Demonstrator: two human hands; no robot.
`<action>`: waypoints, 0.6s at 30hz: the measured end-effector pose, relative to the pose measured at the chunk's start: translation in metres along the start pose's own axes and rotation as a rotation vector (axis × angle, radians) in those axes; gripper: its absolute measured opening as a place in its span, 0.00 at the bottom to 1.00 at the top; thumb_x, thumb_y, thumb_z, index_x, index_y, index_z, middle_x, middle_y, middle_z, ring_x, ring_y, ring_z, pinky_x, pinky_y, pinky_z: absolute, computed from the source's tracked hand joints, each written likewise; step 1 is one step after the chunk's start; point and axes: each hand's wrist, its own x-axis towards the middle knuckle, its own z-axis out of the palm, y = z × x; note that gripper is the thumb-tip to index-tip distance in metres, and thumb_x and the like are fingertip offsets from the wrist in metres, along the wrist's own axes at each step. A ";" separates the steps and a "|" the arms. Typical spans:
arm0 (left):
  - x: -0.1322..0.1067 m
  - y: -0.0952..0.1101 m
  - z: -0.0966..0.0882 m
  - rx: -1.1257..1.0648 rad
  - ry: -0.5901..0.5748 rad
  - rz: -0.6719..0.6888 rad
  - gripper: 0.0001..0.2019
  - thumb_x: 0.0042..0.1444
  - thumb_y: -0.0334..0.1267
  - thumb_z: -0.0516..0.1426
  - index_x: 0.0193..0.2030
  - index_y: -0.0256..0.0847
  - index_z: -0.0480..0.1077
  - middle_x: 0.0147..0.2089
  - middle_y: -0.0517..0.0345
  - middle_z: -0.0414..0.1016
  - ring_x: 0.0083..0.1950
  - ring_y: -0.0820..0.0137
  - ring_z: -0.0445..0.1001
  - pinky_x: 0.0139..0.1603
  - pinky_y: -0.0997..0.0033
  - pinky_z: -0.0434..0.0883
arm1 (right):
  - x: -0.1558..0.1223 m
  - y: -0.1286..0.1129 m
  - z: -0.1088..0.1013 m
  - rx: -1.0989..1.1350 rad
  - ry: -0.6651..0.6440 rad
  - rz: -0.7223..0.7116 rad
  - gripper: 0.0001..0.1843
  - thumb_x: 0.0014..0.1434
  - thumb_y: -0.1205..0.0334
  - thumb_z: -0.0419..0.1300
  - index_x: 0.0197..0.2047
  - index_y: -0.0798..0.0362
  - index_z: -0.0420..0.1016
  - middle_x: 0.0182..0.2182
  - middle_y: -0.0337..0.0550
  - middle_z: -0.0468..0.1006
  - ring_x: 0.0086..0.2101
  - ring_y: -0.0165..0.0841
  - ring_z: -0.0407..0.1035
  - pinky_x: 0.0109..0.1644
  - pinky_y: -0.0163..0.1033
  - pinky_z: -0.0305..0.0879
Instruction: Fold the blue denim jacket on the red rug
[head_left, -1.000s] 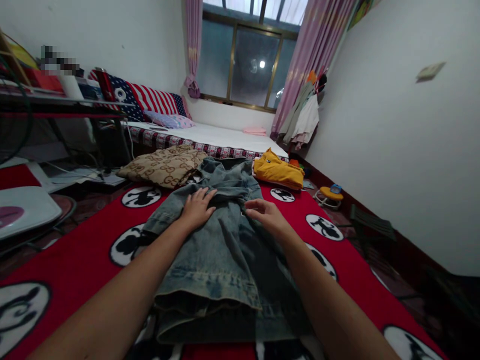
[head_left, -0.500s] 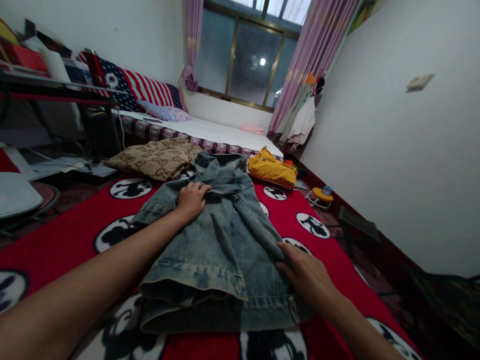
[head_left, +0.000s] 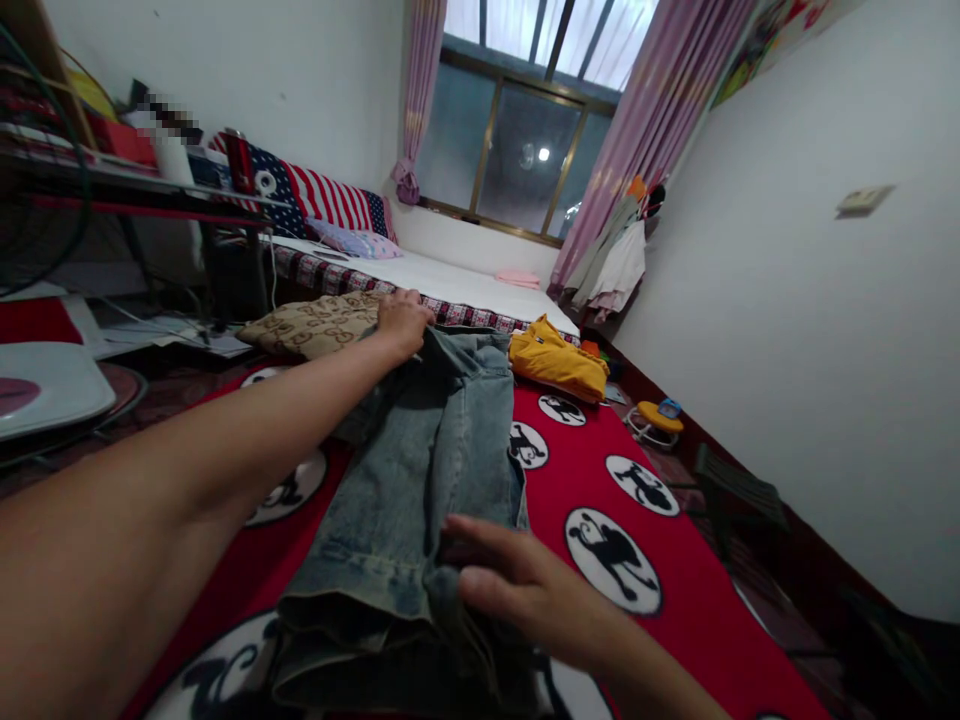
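Observation:
A faded blue denim jacket (head_left: 390, 500) lies lengthwise in front of me, its right side folded inward over the body and its hem toward me. At its far end, my left hand (head_left: 405, 322) is closed on the fabric near the collar, with some cloth lifted beneath it. My right hand (head_left: 517, 590) is at the folded right edge close to the hem, thumb and fingers apart, touching the cloth; its far fingers are partly hidden. Under the jacket is a red blanket (head_left: 555, 460) with black-and-white round figures.
A tan patterned folded cloth or cushion (head_left: 315, 325) lies beyond the jacket on the left, and a folded yellow garment (head_left: 559, 360) on the right. A cluttered desk (head_left: 142, 205) stands at left, a white-topped bed (head_left: 442, 270) behind, and a small yellow stool (head_left: 656, 417) at right.
The jacket's right side has been brought inward to the left, narrowing it. My right hand has moved left with it; my left hand has moved away from me to the collar end.

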 end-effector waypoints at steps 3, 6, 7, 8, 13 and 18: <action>-0.030 0.025 0.013 -0.060 -0.006 0.131 0.18 0.51 0.24 0.56 0.47 0.39 0.78 0.59 0.44 0.66 0.63 0.50 0.61 0.62 0.46 0.59 | 0.003 0.016 0.018 -0.226 -0.072 -0.111 0.28 0.64 0.43 0.51 0.63 0.45 0.67 0.65 0.44 0.61 0.64 0.38 0.55 0.68 0.48 0.49; -0.076 0.055 0.027 -0.172 -0.119 0.375 0.19 0.57 0.36 0.56 0.56 0.48 0.73 0.65 0.53 0.63 0.67 0.59 0.59 0.67 0.55 0.56 | -0.003 0.026 0.025 -0.355 -0.069 -0.138 0.30 0.66 0.43 0.48 0.68 0.43 0.58 0.69 0.41 0.53 0.67 0.38 0.47 0.70 0.48 0.43; -0.092 0.062 0.032 -0.225 -0.208 0.462 0.21 0.58 0.43 0.57 0.60 0.50 0.69 0.68 0.53 0.60 0.69 0.58 0.57 0.68 0.53 0.54 | -0.006 0.026 0.025 -0.388 -0.083 -0.160 0.33 0.65 0.43 0.50 0.69 0.44 0.55 0.69 0.42 0.51 0.67 0.39 0.45 0.70 0.49 0.42; -0.108 0.068 0.038 -0.270 -0.305 0.528 0.26 0.59 0.49 0.56 0.64 0.51 0.64 0.70 0.52 0.58 0.70 0.56 0.54 0.68 0.50 0.53 | -0.009 0.024 0.025 -0.412 -0.105 -0.186 0.36 0.63 0.42 0.52 0.70 0.45 0.53 0.70 0.43 0.49 0.67 0.41 0.45 0.70 0.49 0.42; -0.155 0.073 0.062 -0.347 -0.473 0.507 0.34 0.60 0.59 0.51 0.70 0.47 0.54 0.71 0.44 0.54 0.72 0.52 0.49 0.68 0.41 0.46 | -0.007 -0.001 0.003 -0.419 0.025 -0.250 0.22 0.64 0.47 0.54 0.55 0.44 0.76 0.51 0.45 0.78 0.51 0.39 0.71 0.56 0.41 0.64; -0.157 0.071 0.062 -0.397 -0.402 0.490 0.30 0.61 0.55 0.52 0.67 0.45 0.59 0.69 0.45 0.58 0.71 0.54 0.54 0.69 0.41 0.45 | 0.078 -0.004 -0.049 -0.332 0.531 -0.356 0.19 0.61 0.50 0.57 0.49 0.50 0.78 0.47 0.47 0.79 0.48 0.40 0.72 0.52 0.44 0.67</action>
